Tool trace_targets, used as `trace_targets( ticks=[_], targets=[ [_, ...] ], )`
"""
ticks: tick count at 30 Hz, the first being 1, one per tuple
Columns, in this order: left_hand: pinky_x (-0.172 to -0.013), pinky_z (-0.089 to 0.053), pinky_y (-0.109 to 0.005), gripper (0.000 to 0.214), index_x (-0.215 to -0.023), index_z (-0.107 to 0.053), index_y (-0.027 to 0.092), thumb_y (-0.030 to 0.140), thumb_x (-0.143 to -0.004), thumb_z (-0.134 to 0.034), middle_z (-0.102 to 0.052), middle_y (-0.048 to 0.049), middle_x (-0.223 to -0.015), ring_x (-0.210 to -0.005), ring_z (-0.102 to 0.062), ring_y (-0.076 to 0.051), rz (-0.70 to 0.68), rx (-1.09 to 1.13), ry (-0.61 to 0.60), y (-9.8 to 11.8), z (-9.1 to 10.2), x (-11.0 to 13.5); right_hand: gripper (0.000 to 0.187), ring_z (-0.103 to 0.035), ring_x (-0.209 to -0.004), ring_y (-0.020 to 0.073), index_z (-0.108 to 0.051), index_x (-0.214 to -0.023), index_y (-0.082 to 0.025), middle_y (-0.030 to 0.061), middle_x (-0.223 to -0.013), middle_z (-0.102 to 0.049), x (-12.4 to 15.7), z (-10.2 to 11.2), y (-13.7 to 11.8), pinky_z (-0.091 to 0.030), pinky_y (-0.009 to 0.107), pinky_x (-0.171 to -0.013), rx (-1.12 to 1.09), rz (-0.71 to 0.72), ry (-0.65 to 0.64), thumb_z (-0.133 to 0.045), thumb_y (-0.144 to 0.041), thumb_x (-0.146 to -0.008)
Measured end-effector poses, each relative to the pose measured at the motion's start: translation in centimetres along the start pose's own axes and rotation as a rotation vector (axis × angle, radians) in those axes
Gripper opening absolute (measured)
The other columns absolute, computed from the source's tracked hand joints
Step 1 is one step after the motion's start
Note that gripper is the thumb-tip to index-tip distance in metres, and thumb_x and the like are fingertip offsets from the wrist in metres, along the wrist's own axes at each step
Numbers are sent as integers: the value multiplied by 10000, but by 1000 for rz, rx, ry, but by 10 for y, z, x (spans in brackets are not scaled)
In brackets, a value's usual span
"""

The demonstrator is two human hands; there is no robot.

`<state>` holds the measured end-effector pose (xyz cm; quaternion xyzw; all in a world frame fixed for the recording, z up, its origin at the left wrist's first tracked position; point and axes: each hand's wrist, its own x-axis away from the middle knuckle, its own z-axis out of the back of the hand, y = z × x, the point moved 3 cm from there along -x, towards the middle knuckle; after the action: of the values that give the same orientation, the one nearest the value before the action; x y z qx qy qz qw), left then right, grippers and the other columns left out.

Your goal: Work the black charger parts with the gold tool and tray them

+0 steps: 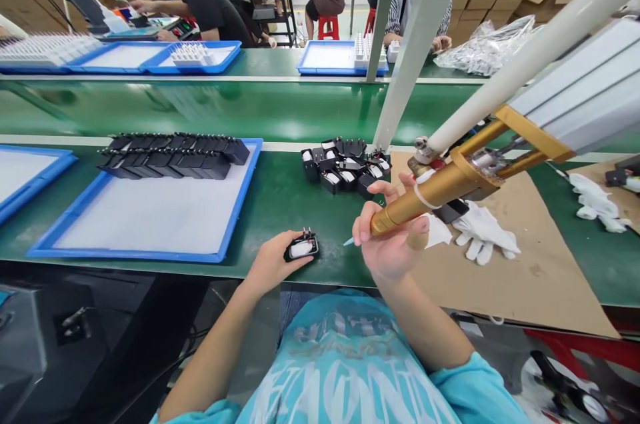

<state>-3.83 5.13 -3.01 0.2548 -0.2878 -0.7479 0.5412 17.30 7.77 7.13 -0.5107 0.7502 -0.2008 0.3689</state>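
My left hand rests at the front edge of the green bench, thumb and fingers closed round a small black adapter housing. The housing's open face, with white inside, is turned up, and two metal pins stick out at its far side. Just to the right, my right hand grips a gold-coloured glue dispensing gun that hangs at a slant. Its light-blue nozzle points left toward the housing, a short gap away from it. Some right fingers are lifted. Beyond both hands lies a pile of similar black housings.
On the left, a blue-rimmed tray holds rows of black housings. White gloves lie on brown cardboard at right. A slanted metal post rises behind. Other people work across the green conveyor.
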Motion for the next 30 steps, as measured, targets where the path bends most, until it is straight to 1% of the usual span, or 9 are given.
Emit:
trace_targets(
  ticks=[3, 5, 8, 12, 15, 17, 22, 27, 30],
  targets=[
    [-756, -552, -312, 373, -1118, -607, 217, 438, -825, -674, -744, -54, -1026, -867, -719, -222, 10, -105, 155, 15, -9, 2, 405, -479, -391, 45, -515, -1092, -320, -5, -996, -592, 2, -10, 6, -433, 215, -286, -41, -20, -46, -524, -627, -828],
    [-667, -536, -278, 342, -1056, -606, 218, 435, -805, -690, -748, -30, -906, -749, -714, -201, -18, -142, 225, 29, -13, 3, 435, -479, -385, 46, -515, -1108, -317, 6, -1009, -605, 3, -14, 8, -439, 218, -285, -40, -19, -61, -523, -646, -824],
    [-606, -513, -246, 288, -994, -596, 215, 404, -798, -691, -730, -8, -809, -660, -690, -170, -84, -136, 286, 49, -15, 3, 463, -480, -376, 43, -527, -1122, -297, 21, -1029, -615, 4, -14, 9, -434, 216, -276, -45, -1, -68, -526, -651, -824],
    [-597, -509, -229, 285, -1009, -593, 213, 373, -798, -697, -725, -6, -811, -647, -684, -153, -166, -137, 310, 64, -14, 1, 409, -493, -375, 35, -555, -1050, -272, 22, -1049, -618, 3, -10, 7, -419, 200, -279, -52, 11, -78, -518, -624, -846],
    [-602, -509, -224, 283, -1012, -593, 202, 350, -797, -703, -728, -14, -832, -658, -689, -152, -215, -158, 338, 68, -14, 1, 350, -507, -377, 34, -542, -933, -262, 2, -1035, -619, 2, -7, 6, -406, 186, -280, -55, 18, -79, -508, -603, -864],
    [-599, -505, -218, 278, -1006, -592, 195, 331, -795, -709, -727, -16, -835, -661, -688, -147, -233, -158, 353, 69, -14, 1, 350, -508, -376, 34, -534, -918, -260, -2, -1032, -619, 1, -6, 5, -404, 185, -277, -51, 17, -82, -507, -605, -863],
    [-585, -492, -210, 276, -1003, -597, 193, 321, -792, -718, -727, -14, -836, -665, -688, -142, -223, -147, 363, 69, -15, 1, 456, -497, -364, 45, -508, -1133, -305, 23, -1086, -627, 1, -8, 4, -412, 213, -258, -27, 17, -18, -513, -645, -830],
    [-567, -479, -217, 242, -980, -598, 194, 345, -813, -685, -722, -1, -786, -638, -684, -147, -170, -184, 379, 68, -21, -3, 440, -508, -376, 51, -509, -1162, -314, 26, -1085, -631, 2, -14, 5, -425, 218, -267, -50, 11, -21, -477, -627, -855],
    [-587, -493, -224, 225, -962, -598, 184, 331, -814, -681, -726, -14, -794, -652, -694, -158, -209, -160, 424, 73, -27, -6, 424, -505, -381, 48, -507, -1171, -307, 26, -1088, -620, 4, -19, 6, -429, 218, -272, -77, 9, -27, -470, -604, -870]
  ],
)
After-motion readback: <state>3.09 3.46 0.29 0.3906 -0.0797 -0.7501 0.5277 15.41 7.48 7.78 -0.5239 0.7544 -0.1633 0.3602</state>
